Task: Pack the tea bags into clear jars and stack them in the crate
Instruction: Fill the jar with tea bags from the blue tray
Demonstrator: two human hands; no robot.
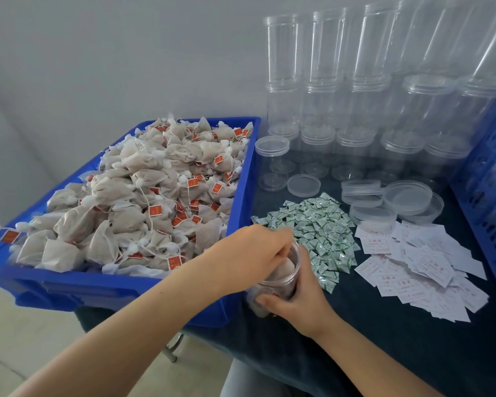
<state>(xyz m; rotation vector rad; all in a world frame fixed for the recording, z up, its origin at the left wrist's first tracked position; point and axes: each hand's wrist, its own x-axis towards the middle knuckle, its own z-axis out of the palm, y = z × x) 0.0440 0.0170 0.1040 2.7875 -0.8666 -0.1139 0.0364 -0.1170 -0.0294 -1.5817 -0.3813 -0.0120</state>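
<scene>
A blue bin on the left is heaped with beige tea bags with red tags. At the table's front edge my right hand grips a clear jar that is tilted toward the bin and holds a few tea bags. My left hand is over the jar's mouth with its fingers reaching inside; whether they hold a tea bag is hidden. Part of a blue crate stands at the right edge.
Stacks of empty clear jars line the wall behind the dark tablecloth. Loose clear lids, a pile of small green-and-white sachets and a heap of white paper slips lie between the bin and the crate.
</scene>
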